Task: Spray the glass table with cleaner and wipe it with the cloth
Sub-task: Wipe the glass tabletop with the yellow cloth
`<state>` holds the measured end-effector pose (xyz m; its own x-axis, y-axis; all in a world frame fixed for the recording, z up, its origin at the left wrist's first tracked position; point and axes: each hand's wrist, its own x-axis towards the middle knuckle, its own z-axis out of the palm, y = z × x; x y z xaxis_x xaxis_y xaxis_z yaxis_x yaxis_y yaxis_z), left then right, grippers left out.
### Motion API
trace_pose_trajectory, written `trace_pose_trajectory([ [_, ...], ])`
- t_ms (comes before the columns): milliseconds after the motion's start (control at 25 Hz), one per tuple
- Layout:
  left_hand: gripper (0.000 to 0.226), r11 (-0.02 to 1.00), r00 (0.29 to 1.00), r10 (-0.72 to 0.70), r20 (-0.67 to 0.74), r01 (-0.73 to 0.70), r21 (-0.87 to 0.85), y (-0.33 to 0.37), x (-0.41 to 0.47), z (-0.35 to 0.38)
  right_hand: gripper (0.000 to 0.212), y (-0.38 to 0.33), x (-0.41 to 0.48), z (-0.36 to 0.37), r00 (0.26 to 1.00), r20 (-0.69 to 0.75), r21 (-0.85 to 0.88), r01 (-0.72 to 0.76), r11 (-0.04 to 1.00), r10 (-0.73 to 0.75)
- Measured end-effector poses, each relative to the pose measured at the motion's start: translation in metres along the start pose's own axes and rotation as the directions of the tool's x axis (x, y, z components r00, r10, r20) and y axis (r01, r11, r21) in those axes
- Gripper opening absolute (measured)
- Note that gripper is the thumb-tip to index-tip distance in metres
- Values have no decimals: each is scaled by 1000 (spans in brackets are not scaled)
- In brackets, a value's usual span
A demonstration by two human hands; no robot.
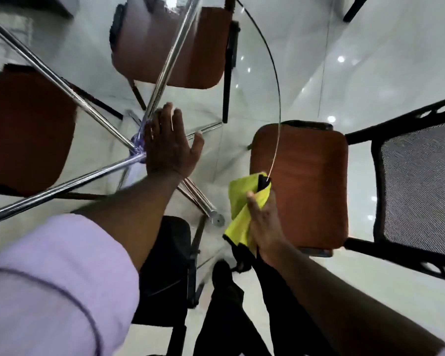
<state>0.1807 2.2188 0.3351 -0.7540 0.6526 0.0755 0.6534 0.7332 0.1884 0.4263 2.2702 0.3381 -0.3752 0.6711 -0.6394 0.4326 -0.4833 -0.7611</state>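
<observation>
Head view: the wiping step is in hand. The right hand (263,224) is clamped on the yellow cloth (244,201) at the rim of the round glass table (278,104), nearest the person. The left hand (168,142) lies flat on the glass, fingers apart, bracing. No spray bottle is in view. Next, judged: carry the cloth along the rim and inward. No legible writing or brand shows.

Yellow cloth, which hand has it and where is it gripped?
The right hand grips the yellow cloth bunched around its middle at the table edge; the left hand holds nothing.
</observation>
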Motion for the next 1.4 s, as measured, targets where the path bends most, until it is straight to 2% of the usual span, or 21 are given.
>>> trace_pose_trajectory([
  [80,72,997,997,34,71,-30,-67,-1,-11,-11,44,31,-39,-4,996,60,-18,-64,998,65],
  [200,69,967,980,165,109,-140,-211,11,-67,-45,18,6,-66,-37,999,45,-40,-15,999,17],
  [280,59,908,939,190,285,-57,-415,37,-112,-88,17,-27,-84,-74,997,44,-80,70,994,-66],
  [360,43,860,852,250,460,23,-510,68,-149,-127,23,-58,-114,-119,988,85,-147,141,979,-130],
  [440,35,836,840,351,413,-82,-543,101,-166,-155,46,-85,-145,-168,978,99,-138,194,971,-181],
  [520,37,805,842,435,320,-203,-557,146,-167,-187,77,-103,-173,-227,976,29,-159,216,963,-214],
  [600,41,767,816,519,255,-312,-560,204,-165,-213,93,-116,-202,-297,975,-50,-146,207,967,-216],
  [640,40,750,797,558,233,-364,-552,237,-163,-226,93,-120,-215,-338,978,-69,-105,190,976,-198],
  [760,26,681,726,663,181,-486,-548,337,-158,-250,76,-122,-255,-447,989,-21,-10,148,989,-148],
  [880,23,624,658,738,146,-585,-518,456,-173,-262,67,-102,-288,-564,990,-116,205,108,973,-85],
  [960,22,597,632,762,142,-601,-531,533,-189,-261,47,-95,-307,-636,976,-187,342,169,925,-109],
  [1040,21,580,615,775,144,-603,-548,592,-204,-255,37,-94,-318,-693,957,-245,371,242,896,-157],
  [1120,19,571,611,778,147,-589,-571,636,-213,-250,36,-100,-320,-737,916,-331,251,316,915,-226],
  [1200,18,566,615,774,147,-570,-596,674,-213,-242,56,-111,-312,-776,872,-383,62,355,933,-306],
  [1280,16,555,619,773,137,-556,-619,709,-204,-231,79,-125,-294,-810,867,-355,-138,320,937,-348],
  [1400,15,550,640,761,106,-551,-628,749,-176,-205,91,-150,-247,-853,871,-321,-323,268,908,-371],
])
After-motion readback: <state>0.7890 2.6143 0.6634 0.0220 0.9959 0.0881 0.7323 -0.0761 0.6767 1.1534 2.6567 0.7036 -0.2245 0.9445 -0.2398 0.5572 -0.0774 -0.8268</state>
